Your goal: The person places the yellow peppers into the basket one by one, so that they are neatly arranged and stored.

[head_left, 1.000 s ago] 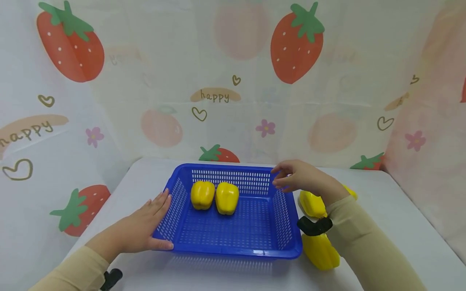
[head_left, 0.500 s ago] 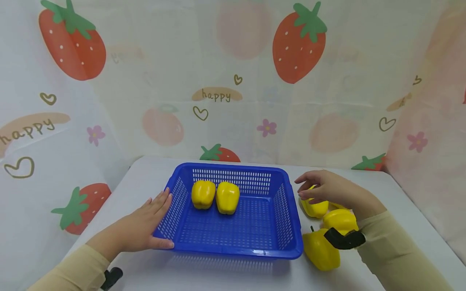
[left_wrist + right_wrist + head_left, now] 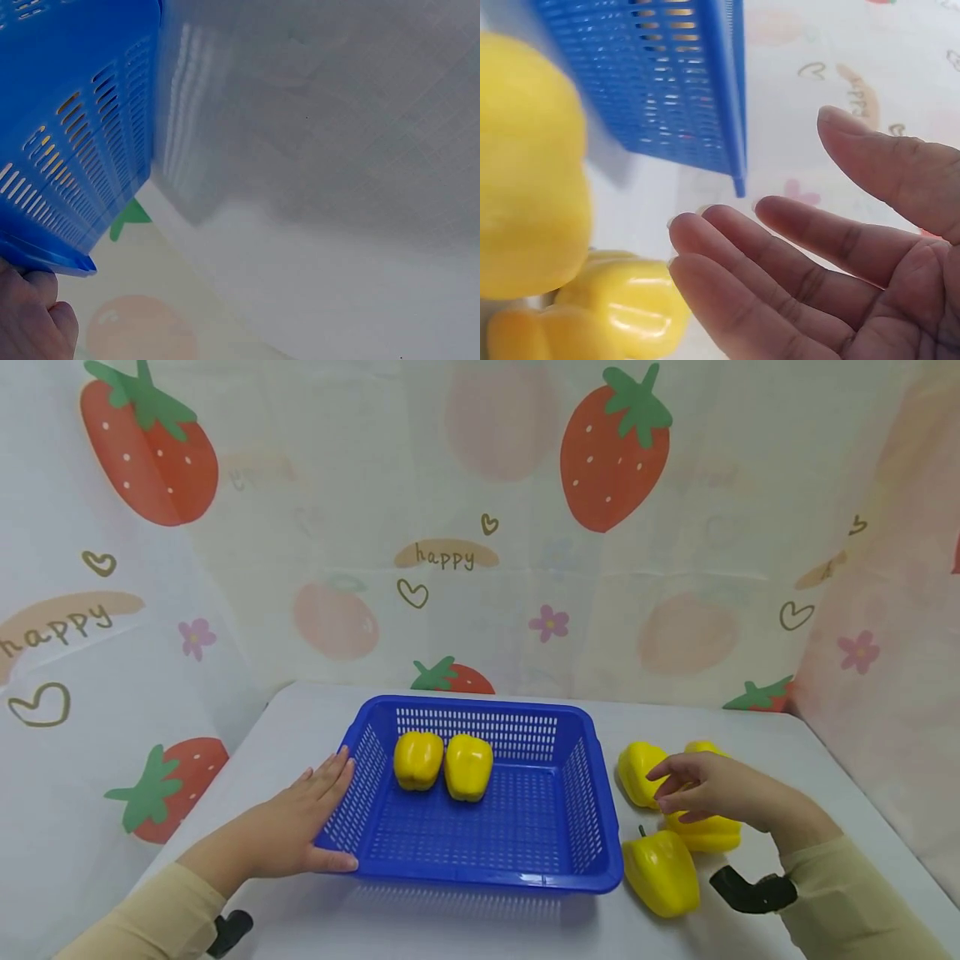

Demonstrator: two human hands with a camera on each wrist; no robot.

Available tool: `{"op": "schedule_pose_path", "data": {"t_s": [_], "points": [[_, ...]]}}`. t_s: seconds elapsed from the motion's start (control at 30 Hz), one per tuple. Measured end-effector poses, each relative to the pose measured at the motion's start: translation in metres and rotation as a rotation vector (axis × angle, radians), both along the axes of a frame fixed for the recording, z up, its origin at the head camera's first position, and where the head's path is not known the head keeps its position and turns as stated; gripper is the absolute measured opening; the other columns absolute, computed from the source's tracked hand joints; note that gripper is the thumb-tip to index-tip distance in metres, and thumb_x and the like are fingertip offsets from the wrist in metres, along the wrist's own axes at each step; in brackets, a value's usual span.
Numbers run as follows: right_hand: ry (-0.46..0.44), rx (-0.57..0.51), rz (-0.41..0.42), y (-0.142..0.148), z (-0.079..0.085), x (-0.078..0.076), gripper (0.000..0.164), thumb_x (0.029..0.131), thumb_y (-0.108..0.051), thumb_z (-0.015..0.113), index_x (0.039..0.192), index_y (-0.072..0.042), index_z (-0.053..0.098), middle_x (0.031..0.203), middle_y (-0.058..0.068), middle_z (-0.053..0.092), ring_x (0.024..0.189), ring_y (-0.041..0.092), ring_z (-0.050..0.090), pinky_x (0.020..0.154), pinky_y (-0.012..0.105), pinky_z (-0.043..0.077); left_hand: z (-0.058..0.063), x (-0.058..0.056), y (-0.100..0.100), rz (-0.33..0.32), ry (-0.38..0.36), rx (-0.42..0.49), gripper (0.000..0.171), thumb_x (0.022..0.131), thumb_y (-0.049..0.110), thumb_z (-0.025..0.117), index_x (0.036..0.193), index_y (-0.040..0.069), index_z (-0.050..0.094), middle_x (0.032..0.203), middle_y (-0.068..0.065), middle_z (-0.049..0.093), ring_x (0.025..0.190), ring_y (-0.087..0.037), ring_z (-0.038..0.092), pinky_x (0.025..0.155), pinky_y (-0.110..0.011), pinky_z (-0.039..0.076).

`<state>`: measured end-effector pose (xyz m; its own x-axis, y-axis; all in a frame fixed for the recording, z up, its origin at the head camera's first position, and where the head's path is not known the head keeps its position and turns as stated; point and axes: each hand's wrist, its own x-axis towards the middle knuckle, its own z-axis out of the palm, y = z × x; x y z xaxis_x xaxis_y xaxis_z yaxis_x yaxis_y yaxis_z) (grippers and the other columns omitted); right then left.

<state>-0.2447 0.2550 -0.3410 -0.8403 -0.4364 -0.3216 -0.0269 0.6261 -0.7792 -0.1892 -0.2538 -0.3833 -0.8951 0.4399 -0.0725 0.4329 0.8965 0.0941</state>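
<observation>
My left hand (image 3: pixel 288 827) rests on the left rim of a blue plastic basket (image 3: pixel 480 881), fingers straight and thumb at the near corner. Inside the basket, toward the back left, two yellow bell peppers sit side by side, a left one (image 3: pixel 418 762) and a right one (image 3: pixel 468 768). To the right of the basket my right hand (image 3: pixel 723 789) hovers over more yellow bell peppers, its fingers loosely bent and nothing in them. The right wrist view shows that palm (image 3: pixel 900 300) bare, with a large yellow pepper (image 3: pixel 529 172) close to the camera.
Several yellow peppers lie right of the basket: one with a stem in front (image 3: pixel 662 872), one farther back (image 3: pixel 637 772), others partly hidden by the right hand. The white table (image 3: pixel 840 860) ends at a strawberry-printed curtain (image 3: pixel 480 527) behind and at the sides.
My right hand has moved from over the basket's right rim, rightward and toward me, to above the loose peppers. The left hand and the basket have stayed put.
</observation>
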Motion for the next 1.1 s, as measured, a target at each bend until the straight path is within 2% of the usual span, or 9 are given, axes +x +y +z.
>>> {"op": "schedule_pose_path", "data": {"t_s": [0.3, 0.53, 0.77, 1.1], "points": [[-0.027, 0.049, -0.007, 0.015, -0.022, 0.008, 0.044, 0.082, -0.026, 0.067, 0.116, 0.000, 0.055, 0.096, 0.009, 0.059, 0.088, 0.021, 0.059, 0.078, 0.037, 0.053, -0.001, 0.001, 0.000, 0.014, -0.019, 0.004, 0.115, 0.068, 0.078, 0.049, 0.146, 0.003, 0.009, 0.153, -0.014, 0.000, 0.140, -0.030, 0.006, 0.109, -0.051, 0.014], [-0.020, 0.081, -0.006, 0.020, -0.034, 0.012, 0.047, 0.081, -0.026, 0.069, 0.118, 0.000, 0.055, 0.097, 0.006, 0.059, 0.087, 0.021, 0.056, 0.080, 0.036, 0.052, -0.001, -0.001, -0.001, 0.006, -0.009, -0.004, 0.115, 0.068, 0.079, 0.047, 0.146, 0.002, 0.009, 0.153, -0.013, -0.001, 0.140, -0.029, 0.005, 0.109, -0.050, 0.014], [-0.059, 0.114, 0.014, 0.018, -0.045, 0.017, 0.052, 0.077, -0.027, 0.072, 0.121, -0.004, 0.055, 0.110, 0.007, 0.057, 0.094, 0.021, 0.055, 0.077, 0.039, 0.053, -0.001, 0.000, 0.000, 0.013, -0.015, -0.003, 0.117, 0.067, 0.080, 0.046, 0.146, 0.003, 0.009, 0.153, -0.013, -0.001, 0.140, -0.029, 0.005, 0.109, -0.051, 0.014], [-0.083, 0.144, 0.012, 0.008, -0.051, 0.019, 0.058, 0.078, -0.031, 0.071, 0.126, -0.004, 0.052, 0.116, 0.011, 0.056, 0.095, 0.021, 0.056, 0.074, 0.042, 0.053, 0.000, 0.000, 0.000, 0.016, -0.015, -0.001, 0.117, 0.066, 0.080, 0.046, 0.146, 0.003, 0.010, 0.153, -0.013, 0.000, 0.140, -0.029, 0.006, 0.109, -0.050, 0.014]]}}
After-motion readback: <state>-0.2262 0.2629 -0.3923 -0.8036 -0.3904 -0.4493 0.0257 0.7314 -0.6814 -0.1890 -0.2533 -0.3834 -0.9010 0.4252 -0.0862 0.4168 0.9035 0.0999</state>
